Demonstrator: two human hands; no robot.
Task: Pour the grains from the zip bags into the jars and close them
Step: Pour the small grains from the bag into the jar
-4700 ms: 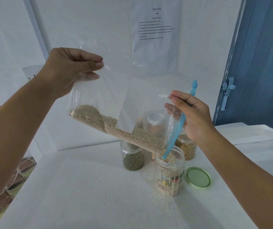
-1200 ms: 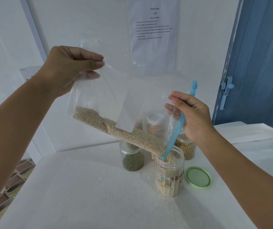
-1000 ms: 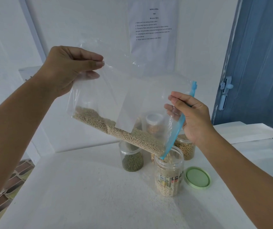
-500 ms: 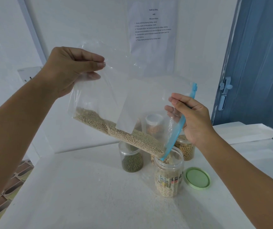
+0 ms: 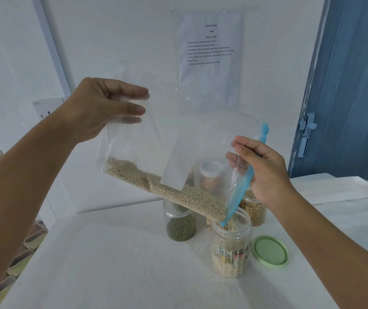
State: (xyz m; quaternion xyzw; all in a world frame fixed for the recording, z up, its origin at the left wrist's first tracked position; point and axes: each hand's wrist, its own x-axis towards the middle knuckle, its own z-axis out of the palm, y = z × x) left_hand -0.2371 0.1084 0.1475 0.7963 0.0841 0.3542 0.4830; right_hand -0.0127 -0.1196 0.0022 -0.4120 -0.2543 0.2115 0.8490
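Left hand (image 5: 102, 108) pinches the raised bottom corner of the clear plastic zip bag (image 5: 156, 152); right hand (image 5: 265, 172) grips its blue zipper mouth (image 5: 243, 186), which dips into the open clear plastic jar (image 5: 231, 244). Pouring step under way: pale grains (image 5: 167, 192) remain in the bag. Next, judged: tilt steeper, then fit the green round lid (image 5: 269, 250) lying beside the jar.
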